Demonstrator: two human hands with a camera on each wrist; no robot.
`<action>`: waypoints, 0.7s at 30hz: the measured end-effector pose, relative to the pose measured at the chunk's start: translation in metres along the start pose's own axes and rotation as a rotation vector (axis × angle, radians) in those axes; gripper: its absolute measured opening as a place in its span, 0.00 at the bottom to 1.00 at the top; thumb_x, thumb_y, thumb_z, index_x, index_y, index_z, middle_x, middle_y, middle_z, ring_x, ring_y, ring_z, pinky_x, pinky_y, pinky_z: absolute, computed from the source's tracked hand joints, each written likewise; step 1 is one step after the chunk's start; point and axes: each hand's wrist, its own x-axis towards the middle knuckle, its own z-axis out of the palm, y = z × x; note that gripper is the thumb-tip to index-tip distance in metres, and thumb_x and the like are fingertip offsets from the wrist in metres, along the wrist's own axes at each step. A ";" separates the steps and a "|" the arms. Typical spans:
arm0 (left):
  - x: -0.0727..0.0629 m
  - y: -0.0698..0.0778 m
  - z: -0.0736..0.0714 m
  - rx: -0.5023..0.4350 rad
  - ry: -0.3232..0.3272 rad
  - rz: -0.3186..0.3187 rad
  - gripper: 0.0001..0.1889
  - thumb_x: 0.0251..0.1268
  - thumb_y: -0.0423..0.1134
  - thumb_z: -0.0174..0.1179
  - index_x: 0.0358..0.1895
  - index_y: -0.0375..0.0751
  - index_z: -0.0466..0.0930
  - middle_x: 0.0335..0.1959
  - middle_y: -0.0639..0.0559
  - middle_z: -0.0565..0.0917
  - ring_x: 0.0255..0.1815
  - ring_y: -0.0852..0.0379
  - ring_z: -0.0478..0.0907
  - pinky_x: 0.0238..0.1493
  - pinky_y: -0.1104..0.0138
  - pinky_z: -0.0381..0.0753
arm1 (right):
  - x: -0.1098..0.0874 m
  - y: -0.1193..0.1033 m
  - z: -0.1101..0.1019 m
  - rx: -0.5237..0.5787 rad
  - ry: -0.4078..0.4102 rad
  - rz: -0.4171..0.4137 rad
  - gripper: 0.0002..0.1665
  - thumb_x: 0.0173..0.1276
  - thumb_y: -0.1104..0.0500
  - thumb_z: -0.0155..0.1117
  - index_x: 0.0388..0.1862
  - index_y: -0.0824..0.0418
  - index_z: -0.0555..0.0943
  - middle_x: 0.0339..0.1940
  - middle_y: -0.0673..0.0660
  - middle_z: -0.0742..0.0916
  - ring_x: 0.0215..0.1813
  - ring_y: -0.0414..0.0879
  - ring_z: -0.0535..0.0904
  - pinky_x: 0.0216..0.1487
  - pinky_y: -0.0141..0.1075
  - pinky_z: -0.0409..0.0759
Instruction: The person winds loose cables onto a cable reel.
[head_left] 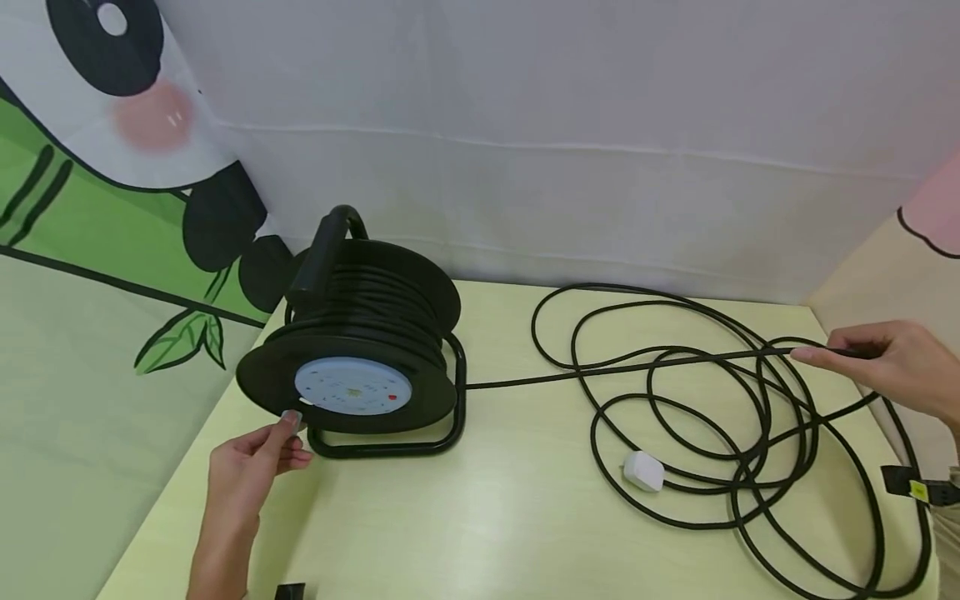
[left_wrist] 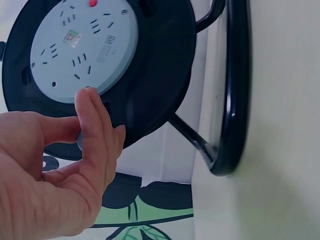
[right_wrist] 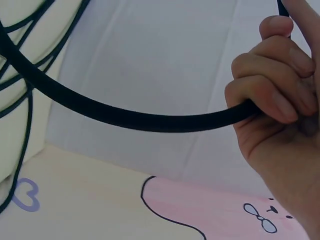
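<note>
A black cable reel (head_left: 341,342) stands on its tubular frame at the left of the table, dark cord wound round its drum. Its front disc carries a pale round socket panel (left_wrist: 82,45) with a red button. At the disc's lower edge my left hand (head_left: 251,467) pinches a small grey knob (left_wrist: 80,140), mostly hidden by the fingers. Over on the right, my right hand (head_left: 892,362) grips the black cable (head_left: 525,382), which stretches fairly straight back to the reel. In the right wrist view the fingers curl round the cable, and a length of it sags from the fist.
Loose cable loops (head_left: 765,417) spread over the right half of the table (head_left: 480,517). A white plug (head_left: 643,472) lies among them. Behind hangs a pale cloth (head_left: 555,208), with a printed cartoon cloth at left. Some loops reach the table's right edge.
</note>
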 end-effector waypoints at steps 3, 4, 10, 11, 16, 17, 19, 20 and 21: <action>0.000 0.006 -0.004 -0.027 0.007 0.002 0.13 0.73 0.46 0.65 0.29 0.46 0.88 0.21 0.54 0.84 0.19 0.61 0.85 0.32 0.70 0.89 | 0.004 0.006 0.008 -0.004 -0.016 0.033 0.24 0.72 0.50 0.70 0.20 0.59 0.74 0.15 0.48 0.63 0.19 0.42 0.57 0.28 0.34 0.50; 0.000 0.007 -0.006 -0.032 0.009 0.004 0.13 0.73 0.46 0.65 0.27 0.48 0.88 0.21 0.54 0.84 0.19 0.61 0.85 0.31 0.70 0.89 | 0.005 0.007 0.010 -0.007 -0.019 0.044 0.24 0.72 0.49 0.70 0.21 0.59 0.74 0.15 0.48 0.63 0.19 0.42 0.57 0.28 0.34 0.50; -0.002 0.019 -0.012 -0.041 0.032 0.019 0.14 0.72 0.46 0.66 0.25 0.51 0.87 0.20 0.56 0.84 0.18 0.61 0.85 0.31 0.72 0.88 | 0.009 0.019 0.017 -0.014 0.020 0.050 0.27 0.73 0.47 0.69 0.18 0.59 0.72 0.15 0.48 0.63 0.19 0.42 0.56 0.28 0.34 0.50; -0.002 0.022 -0.013 -0.043 0.037 0.026 0.14 0.72 0.46 0.66 0.25 0.51 0.87 0.20 0.56 0.84 0.18 0.61 0.85 0.30 0.73 0.88 | 0.009 0.022 0.018 -0.013 0.026 0.050 0.27 0.73 0.47 0.69 0.18 0.59 0.73 0.15 0.48 0.64 0.19 0.41 0.57 0.28 0.34 0.51; -0.006 0.032 -0.017 -0.063 0.040 0.070 0.13 0.71 0.47 0.67 0.26 0.48 0.88 0.20 0.54 0.84 0.18 0.60 0.85 0.30 0.73 0.88 | 0.010 0.031 0.028 -0.008 0.020 0.028 0.25 0.74 0.49 0.68 0.20 0.58 0.74 0.15 0.49 0.65 0.20 0.41 0.58 0.26 0.34 0.52; -0.007 0.034 -0.017 -0.066 0.039 0.079 0.13 0.71 0.47 0.67 0.27 0.47 0.88 0.21 0.54 0.84 0.18 0.60 0.85 0.30 0.73 0.88 | 0.011 0.031 0.031 -0.008 0.018 0.022 0.24 0.74 0.49 0.68 0.20 0.58 0.74 0.15 0.49 0.65 0.20 0.40 0.58 0.25 0.34 0.52; -0.009 0.036 -0.017 -0.081 0.035 0.094 0.13 0.70 0.46 0.68 0.28 0.46 0.89 0.20 0.54 0.84 0.18 0.60 0.85 0.30 0.72 0.88 | 0.014 0.031 0.034 -0.009 0.026 0.003 0.24 0.74 0.49 0.68 0.20 0.58 0.74 0.15 0.49 0.65 0.20 0.40 0.58 0.24 0.34 0.51; -0.009 0.037 -0.017 -0.091 0.034 0.100 0.12 0.70 0.46 0.69 0.28 0.46 0.89 0.20 0.53 0.84 0.18 0.59 0.85 0.30 0.72 0.88 | 0.015 0.030 0.036 -0.010 0.030 -0.008 0.23 0.74 0.49 0.68 0.21 0.58 0.75 0.15 0.48 0.65 0.20 0.39 0.57 0.24 0.34 0.51; -0.010 0.038 -0.017 -0.099 0.033 0.108 0.12 0.69 0.46 0.69 0.28 0.45 0.90 0.20 0.53 0.84 0.18 0.59 0.85 0.29 0.71 0.88 | 0.017 0.030 0.037 -0.009 0.031 -0.009 0.22 0.74 0.49 0.68 0.22 0.58 0.76 0.15 0.48 0.65 0.20 0.39 0.57 0.24 0.34 0.51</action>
